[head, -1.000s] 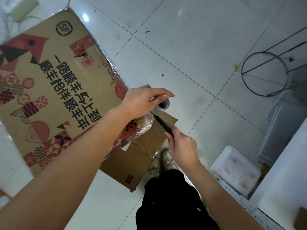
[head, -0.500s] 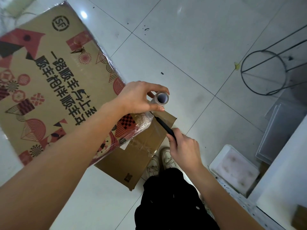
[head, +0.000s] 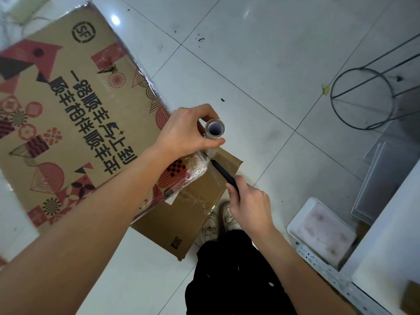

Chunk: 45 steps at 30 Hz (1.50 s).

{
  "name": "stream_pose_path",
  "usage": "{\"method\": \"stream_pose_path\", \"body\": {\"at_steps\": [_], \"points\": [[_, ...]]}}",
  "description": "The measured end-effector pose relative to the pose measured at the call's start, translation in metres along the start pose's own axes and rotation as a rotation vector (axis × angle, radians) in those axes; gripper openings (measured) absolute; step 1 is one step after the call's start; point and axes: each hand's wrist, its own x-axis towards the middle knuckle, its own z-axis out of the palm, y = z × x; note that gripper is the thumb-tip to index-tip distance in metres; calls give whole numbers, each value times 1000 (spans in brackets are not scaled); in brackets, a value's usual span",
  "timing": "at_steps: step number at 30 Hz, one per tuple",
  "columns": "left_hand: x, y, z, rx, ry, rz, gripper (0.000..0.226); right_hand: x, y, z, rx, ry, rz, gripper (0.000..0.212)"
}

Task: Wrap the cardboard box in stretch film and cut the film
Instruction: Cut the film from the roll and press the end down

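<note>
Roll (head: 214, 130) lifted clear, film taut | left hand (head: 186, 130) grips roll | right hand (head: 250, 205) holds knife (head: 223, 173) at film | box (head: 75, 123) wrapped; cut next

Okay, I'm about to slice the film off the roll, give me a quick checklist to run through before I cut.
1. Film roll held firm: ok, left hand grips it just above the box corner.
2. Cutter in hand: ok, right hand holds the black handle, tip pointing at the film below the roll.
3. Film pulled taut between roll and cardboard box: cannot tell, the strip is short and bunched at the corner.
4. Left fingers clear of the blade's path: not ok, the thumb sits close to the tip.
5. Blade extended: cannot tell.
6. Shoes away from the cut: ok.
</note>
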Motion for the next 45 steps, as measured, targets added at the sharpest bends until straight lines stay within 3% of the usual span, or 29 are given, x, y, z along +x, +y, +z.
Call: {"method": "stream_pose_path", "body": {"at_steps": [19, 26, 34, 40, 45], "points": [[5, 1, 3, 62, -44, 41, 39, 12, 1, -5, -93, -42, 49, 33], [6, 1, 5, 112, -76, 63, 41, 18, 3, -4, -99, -69, 61, 17], [7, -1, 7, 191, -105, 75, 40, 4, 14, -9, -75, -116, 100, 15], [7, -2, 8, 202, -74, 74, 43, 26, 2, 3, -71, -127, 17, 13], [7, -2, 9, 241, -84, 94, 42, 0, 22, -6, -82, -160, 99, 13]]}}
